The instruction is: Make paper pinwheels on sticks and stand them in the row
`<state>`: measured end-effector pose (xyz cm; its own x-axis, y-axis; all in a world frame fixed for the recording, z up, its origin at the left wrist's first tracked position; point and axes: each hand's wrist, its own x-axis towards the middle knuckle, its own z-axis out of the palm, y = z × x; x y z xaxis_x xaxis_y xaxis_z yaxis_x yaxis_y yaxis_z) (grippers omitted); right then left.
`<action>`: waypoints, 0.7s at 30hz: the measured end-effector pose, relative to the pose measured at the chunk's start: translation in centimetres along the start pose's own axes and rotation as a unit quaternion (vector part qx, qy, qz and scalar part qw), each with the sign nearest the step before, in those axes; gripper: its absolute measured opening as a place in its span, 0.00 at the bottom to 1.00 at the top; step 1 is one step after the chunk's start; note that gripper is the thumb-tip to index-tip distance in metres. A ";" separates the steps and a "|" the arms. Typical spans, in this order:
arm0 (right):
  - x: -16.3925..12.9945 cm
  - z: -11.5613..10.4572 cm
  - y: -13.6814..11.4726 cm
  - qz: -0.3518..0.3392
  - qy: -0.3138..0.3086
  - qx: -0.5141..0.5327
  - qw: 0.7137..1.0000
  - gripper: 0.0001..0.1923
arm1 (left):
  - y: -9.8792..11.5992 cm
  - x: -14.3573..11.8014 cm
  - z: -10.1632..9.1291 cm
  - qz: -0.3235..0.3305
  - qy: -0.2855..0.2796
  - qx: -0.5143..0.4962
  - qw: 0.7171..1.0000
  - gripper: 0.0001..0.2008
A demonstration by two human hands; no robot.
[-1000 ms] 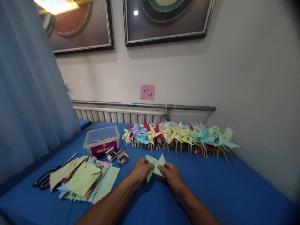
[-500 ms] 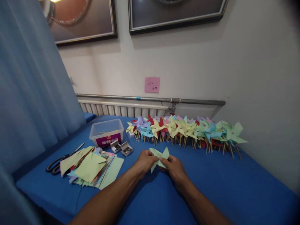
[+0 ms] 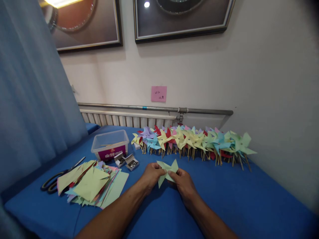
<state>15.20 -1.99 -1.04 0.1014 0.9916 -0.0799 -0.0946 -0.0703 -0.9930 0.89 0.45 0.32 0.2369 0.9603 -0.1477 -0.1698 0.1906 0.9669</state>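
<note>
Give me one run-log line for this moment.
left hand: grips pale-green pinwheel-shaped paper; right hand: grips same paper; beyond: multicoloured paper pinwheels on sticks; left side: black-handled metal scissors

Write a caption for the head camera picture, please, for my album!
Left hand and right hand pinch a green pinwheel, with a row of colourful pinwheels behind it.

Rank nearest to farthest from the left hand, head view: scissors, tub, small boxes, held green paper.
1. Held green paper, pinched in the left hand.
2. Small boxes, ahead and left.
3. Tub, beyond them, left.
4. Scissors, far left.
</note>
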 end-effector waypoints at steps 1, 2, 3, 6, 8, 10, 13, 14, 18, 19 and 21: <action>0.0 0.0 0.0 0.002 0.004 0.002 1.000 0.19 | 0.1 0.0 0.0 0.005 -0.009 -0.010 1.000 0.10; 0.0 -0.1 0.0 0.003 0.007 0.006 1.000 0.19 | 0.1 -0.1 0.0 0.008 -0.015 -0.017 1.000 0.11; 0.1 -0.1 0.1 0.003 0.010 0.008 1.000 0.19 | 0.1 -0.1 0.0 0.011 -0.018 -0.021 1.000 0.12; 0.5 0.0 0.6 -0.002 0.013 0.010 1.000 0.19 | 0.0 0.0 0.0 0.011 -0.011 -0.012 1.000 0.14; 0.7 0.1 0.9 -0.006 0.013 0.011 1.000 0.20 | -0.1 0.0 0.1 0.011 -0.012 -0.010 1.000 0.16; 0.7 0.2 1.0 -0.008 0.014 0.011 1.000 0.21 | -0.1 0.0 0.2 0.012 -0.022 -0.016 1.000 0.16; 0.7 0.1 1.0 -0.016 0.014 0.004 1.000 0.20 | 0.0 -0.2 0.3 0.010 -0.023 -0.025 0.999 0.16; 0.7 0.1 1.0 -0.023 0.015 0.000 1.000 0.20 | 0.0 -0.2 0.3 0.010 -0.022 -0.028 0.999 0.16; 0.5 -0.3 0.7 -0.050 0.006 -0.028 0.998 0.21 | 0.0 -0.1 0.1 0.018 -0.025 -0.039 0.999 0.16; 0.5 -0.4 0.7 -0.056 0.005 -0.038 0.998 0.21 | -0.1 -0.1 0.1 0.020 -0.025 -0.039 0.999 0.16; 0.5 -0.5 0.7 -0.065 0.006 -0.056 0.996 0.21 | -0.4 0.0 0.1 0.022 -0.018 -0.037 0.999 0.16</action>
<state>15.71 -1.57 -1.80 0.1178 0.9918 0.0492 0.0307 0.0459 -0.9985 1.00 0.35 0.00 0.2609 0.9606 -0.0959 -0.2502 0.1632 0.9544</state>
